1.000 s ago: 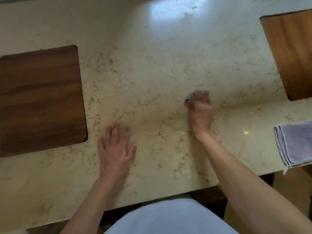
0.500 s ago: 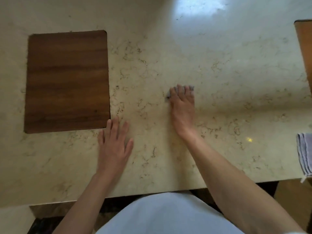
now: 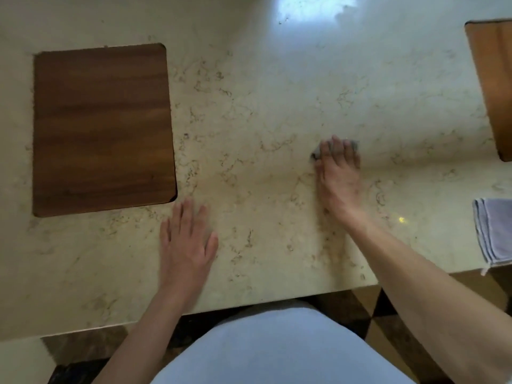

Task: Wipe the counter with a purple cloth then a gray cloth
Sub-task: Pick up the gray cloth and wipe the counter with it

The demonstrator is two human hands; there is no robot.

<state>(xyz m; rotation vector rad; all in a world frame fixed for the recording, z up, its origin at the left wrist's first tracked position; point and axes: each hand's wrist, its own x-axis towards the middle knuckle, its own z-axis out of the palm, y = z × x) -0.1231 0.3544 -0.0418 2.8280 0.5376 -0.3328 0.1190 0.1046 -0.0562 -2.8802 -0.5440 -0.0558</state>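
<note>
Two hands on the counter (image 3: 263,87) right now, both flat. The right hand (image 3: 339,177) is out past the middle of the marble, palm down with the fingers spread a bit, pressing on a gray cloth (image 3: 352,143). You can barely see the cloth, just a dark corner poking out on the left by the thumb side and a sliver past the fingertips, so I'm only fairly sure it's bunched small under the palm. The grip isn't really a closed fist, more of a flat press with the fingers laid over the cloth.

The left hand (image 3: 187,245) is empty, flat on the marble closer to the near edge, fingers together and pointing away from the person. It sits just off the near right corner of a dark wooden board (image 3: 102,128) that looks set into the counter's left part. Not touching the wood as far as I can see.

Over at the right edge of the counter there's the purple cloth (image 3: 496,231), folded in neat layers, lying near the front corner with a bit hanging at the rim. It's well apart from both hands. A second, lighter wooden board (image 3: 493,87) is cut off by the frame at the far right.

No bowls, trays or other containers anywhere on the surface. Bright window glare sits on the far side of the marble.
</note>
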